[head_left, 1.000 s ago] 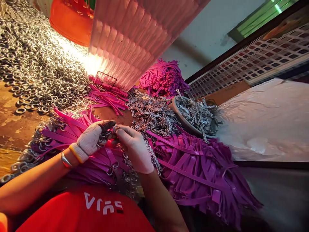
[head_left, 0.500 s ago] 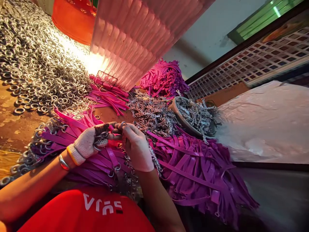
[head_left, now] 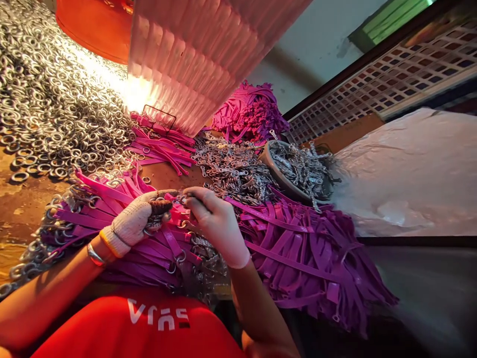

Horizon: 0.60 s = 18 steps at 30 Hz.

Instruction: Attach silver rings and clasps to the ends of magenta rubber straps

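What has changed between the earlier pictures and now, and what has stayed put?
The right hand has shifted a little rightward; the left hand has closed further over small metal pieces since the previous picture. No clear pick-up or release shows. The purple straps and grey basin stayed put, though the view shifted slightly.
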Each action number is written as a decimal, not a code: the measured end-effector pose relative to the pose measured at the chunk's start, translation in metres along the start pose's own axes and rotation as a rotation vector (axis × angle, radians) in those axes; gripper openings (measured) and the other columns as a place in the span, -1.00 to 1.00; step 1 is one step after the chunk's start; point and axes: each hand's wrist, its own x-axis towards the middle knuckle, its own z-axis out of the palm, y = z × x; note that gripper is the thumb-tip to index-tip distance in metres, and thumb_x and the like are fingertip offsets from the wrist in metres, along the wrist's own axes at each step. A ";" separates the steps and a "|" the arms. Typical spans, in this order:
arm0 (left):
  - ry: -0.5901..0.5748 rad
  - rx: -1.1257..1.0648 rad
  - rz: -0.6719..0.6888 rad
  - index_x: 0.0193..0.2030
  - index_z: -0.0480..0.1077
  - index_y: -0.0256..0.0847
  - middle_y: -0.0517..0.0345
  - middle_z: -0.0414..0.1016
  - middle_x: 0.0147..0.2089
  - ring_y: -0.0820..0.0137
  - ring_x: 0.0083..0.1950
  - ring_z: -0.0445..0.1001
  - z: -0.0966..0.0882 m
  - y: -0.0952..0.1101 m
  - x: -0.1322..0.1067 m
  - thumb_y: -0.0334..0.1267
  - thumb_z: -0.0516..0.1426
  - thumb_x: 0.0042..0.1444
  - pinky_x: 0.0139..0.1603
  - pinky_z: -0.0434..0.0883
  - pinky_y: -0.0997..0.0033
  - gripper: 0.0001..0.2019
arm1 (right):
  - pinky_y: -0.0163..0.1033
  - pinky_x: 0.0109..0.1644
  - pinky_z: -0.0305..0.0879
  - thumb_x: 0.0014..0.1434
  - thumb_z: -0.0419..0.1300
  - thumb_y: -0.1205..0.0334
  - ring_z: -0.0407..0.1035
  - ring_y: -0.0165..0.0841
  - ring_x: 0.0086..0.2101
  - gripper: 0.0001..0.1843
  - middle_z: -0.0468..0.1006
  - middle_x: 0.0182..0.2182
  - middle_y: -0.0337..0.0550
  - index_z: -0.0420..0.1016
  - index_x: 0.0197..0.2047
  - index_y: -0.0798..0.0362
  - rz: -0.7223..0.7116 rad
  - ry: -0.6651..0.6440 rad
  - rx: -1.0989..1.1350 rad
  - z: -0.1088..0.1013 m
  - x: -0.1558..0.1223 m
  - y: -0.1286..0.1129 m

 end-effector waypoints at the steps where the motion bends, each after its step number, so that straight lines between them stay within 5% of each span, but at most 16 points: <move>1: 0.003 0.038 0.003 -0.03 0.44 -0.24 0.20 0.42 -0.54 0.63 -0.70 0.08 0.000 0.000 0.000 -0.21 0.25 0.10 -0.74 0.00 0.69 -0.69 | -0.22 -0.06 0.47 0.32 0.18 0.13 0.55 -0.32 -0.21 -0.75 0.67 -0.15 -0.16 0.59 -0.02 -0.02 -0.074 -0.037 -0.123 -0.003 -0.001 0.002; 5: 0.021 0.166 -0.003 -0.03 0.43 -0.25 0.26 0.37 -0.59 0.61 -0.73 0.04 0.000 -0.002 0.003 -0.11 0.21 0.16 -0.76 0.00 0.66 -0.69 | -0.22 0.10 0.36 0.38 0.09 0.28 0.52 -0.27 -0.04 -0.70 0.65 -0.02 -0.05 0.56 0.08 0.04 -0.246 -0.118 -0.517 -0.005 -0.003 0.008; 12: -0.014 0.430 0.003 -0.33 0.36 -0.22 0.27 0.34 -0.62 0.58 -0.71 0.10 0.005 0.003 0.002 -0.05 0.21 0.17 -0.75 0.04 0.61 -0.74 | -0.25 -0.27 0.22 0.41 0.03 0.26 0.51 -0.26 -0.30 -0.69 0.64 -0.25 -0.04 0.56 0.05 0.05 -0.266 -0.105 -1.062 -0.001 -0.008 -0.010; 18: -0.016 0.693 0.127 -0.37 0.42 -0.25 0.24 0.40 -0.55 0.52 -0.56 0.32 0.011 0.001 0.003 -0.21 0.21 0.12 -0.56 0.25 0.60 -0.85 | -0.23 -0.28 0.17 0.43 0.02 0.23 0.51 -0.26 -0.30 -0.73 0.64 -0.30 -0.09 0.56 -0.08 0.06 -0.232 -0.103 -1.068 0.003 -0.006 -0.003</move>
